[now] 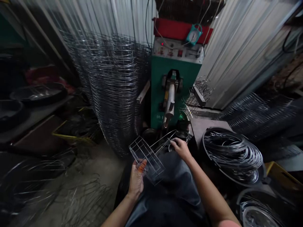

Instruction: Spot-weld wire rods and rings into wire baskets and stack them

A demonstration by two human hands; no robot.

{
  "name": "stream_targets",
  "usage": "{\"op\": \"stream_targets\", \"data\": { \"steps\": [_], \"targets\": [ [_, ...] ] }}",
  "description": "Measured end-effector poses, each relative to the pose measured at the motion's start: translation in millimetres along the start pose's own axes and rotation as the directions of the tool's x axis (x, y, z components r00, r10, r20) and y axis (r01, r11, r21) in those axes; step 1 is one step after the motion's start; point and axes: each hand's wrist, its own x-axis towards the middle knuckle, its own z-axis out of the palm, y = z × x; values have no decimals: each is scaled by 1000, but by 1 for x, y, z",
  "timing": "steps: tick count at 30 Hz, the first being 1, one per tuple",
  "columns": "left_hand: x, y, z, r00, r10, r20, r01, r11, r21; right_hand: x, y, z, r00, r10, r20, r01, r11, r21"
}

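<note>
A small wire grid frame (147, 155) hangs tilted over my lap, in front of a green welding machine (176, 80). My left hand (137, 179) grips the frame's near lower edge, fingers curled around the wires. My right hand (181, 148) is closed on the frame's far right end, close to the machine's metal arm (169, 102). The frame's long wires reach toward the electrode tip.
A tall stack of wire frames (113, 91) stands left of the machine. A black tub of wire rings (233, 156) sits at my right, another tub (258, 211) lower right. Loose wire pieces (35, 186) lie on the floor at left. Corrugated metal walls stand behind.
</note>
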Motion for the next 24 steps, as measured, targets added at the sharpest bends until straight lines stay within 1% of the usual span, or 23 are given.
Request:
{"op": "stream_targets", "data": {
  "steps": [2,5,7,9,12,15,20,24],
  "targets": [
    [4,-1,1,1000,3,-5,-3,1000,2,2,2,7,994,112,-18,-107,979,172],
    [9,-3,3,1000,16,-4,-16,1000,8,3,6,18,964,264,-2,-237,866,440],
    [10,-5,6,1000,23,-2,-23,1000,21,3,7,26,944,329,-22,-258,780,570],
    [10,-7,8,1000,23,-1,-23,999,33,4,7,34,928,366,-66,-240,726,645],
    [9,-10,11,1000,5,6,-6,999,40,6,4,42,916,382,-121,-199,696,690],
    [10,-12,10,1000,-11,3,11,998,55,9,4,44,912,385,-143,-182,691,699],
    [15,-11,10,1000,7,-22,-5,997,77,15,6,44,922,369,-114,-196,701,686],
    [16,-5,11,1000,2,-5,-1,996,89,23,8,48,927,365,-87,-191,657,730]
  ]
}}
